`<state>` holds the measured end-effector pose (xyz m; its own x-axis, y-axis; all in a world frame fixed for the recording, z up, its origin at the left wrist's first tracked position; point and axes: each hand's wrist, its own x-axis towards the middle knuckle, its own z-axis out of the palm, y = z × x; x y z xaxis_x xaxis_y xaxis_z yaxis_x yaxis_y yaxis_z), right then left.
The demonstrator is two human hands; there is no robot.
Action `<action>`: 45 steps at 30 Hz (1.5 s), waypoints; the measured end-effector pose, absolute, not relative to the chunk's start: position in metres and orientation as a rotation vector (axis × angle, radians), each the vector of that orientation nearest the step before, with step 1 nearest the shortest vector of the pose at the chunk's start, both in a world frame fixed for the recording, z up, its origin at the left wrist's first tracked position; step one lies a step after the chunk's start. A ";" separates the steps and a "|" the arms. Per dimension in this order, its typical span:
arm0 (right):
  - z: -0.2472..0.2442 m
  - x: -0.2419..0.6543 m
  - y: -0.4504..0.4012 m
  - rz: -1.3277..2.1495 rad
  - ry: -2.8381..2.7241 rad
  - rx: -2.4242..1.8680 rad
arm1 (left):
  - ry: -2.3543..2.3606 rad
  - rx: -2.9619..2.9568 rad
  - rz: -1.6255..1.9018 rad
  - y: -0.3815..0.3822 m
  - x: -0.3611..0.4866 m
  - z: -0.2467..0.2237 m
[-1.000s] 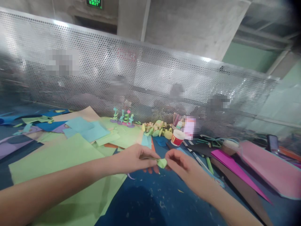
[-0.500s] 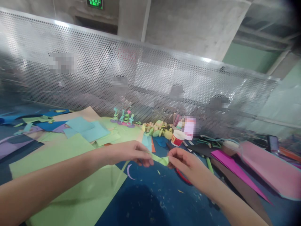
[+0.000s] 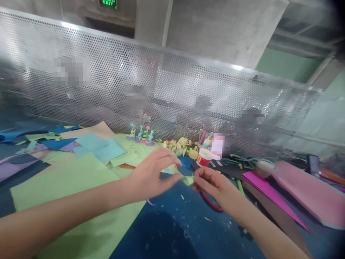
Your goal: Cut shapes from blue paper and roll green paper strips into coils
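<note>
A: Checking containers first: what's on the bench?

B: Red-and-white cup, upright, toward the far edge, right of ctr. Pale inner wall shows; contents can't be made out. Round white item farther R, poss. tub or roll, can't tell.

A: And the green strip?

B: Lt. green, thin & narrow, looks bent or twisted nr its R end; L part's blurred.

A: Where, pointing which way?

B: Held up over the bench's mid part, b/w the hands, nearer the viewer than the cup. Long axis approx. L–R, R end at the R hand, other end toward the L hand, slightly higher in view.

A: Grip?

B: R hand: thumb & fingers pinched on the strip's end. L hand: thumb & fingers spread apart, thumb tip just beside the strip; contact unclear.

A: Anything else nearby?

B: Red loop just below R hand, partly hidden; big green sheet along the near L corner, partly under L forearm.
</note>
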<state>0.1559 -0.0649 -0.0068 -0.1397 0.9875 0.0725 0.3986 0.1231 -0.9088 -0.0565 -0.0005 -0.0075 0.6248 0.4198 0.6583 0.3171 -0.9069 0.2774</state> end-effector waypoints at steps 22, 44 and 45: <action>-0.007 0.136 -0.075 0.980 -1.644 -1.421 | 0.621 1.923 0.502 -0.005 -0.053 -0.011; -0.014 0.135 -0.075 0.653 -1.693 -1.485 | 0.683 1.824 0.459 0.002 -0.052 -0.018; -0.014 0.135 -0.076 0.644 -1.702 -1.477 | 0.680 1.795 0.473 0.001 -0.052 -0.018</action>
<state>0.1345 -0.0760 -0.0138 -0.0237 0.9738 0.2262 0.5804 0.1977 -0.7900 -0.0521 0.0012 -0.0178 0.7550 0.6556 -0.0127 0.2159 -0.2302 0.9489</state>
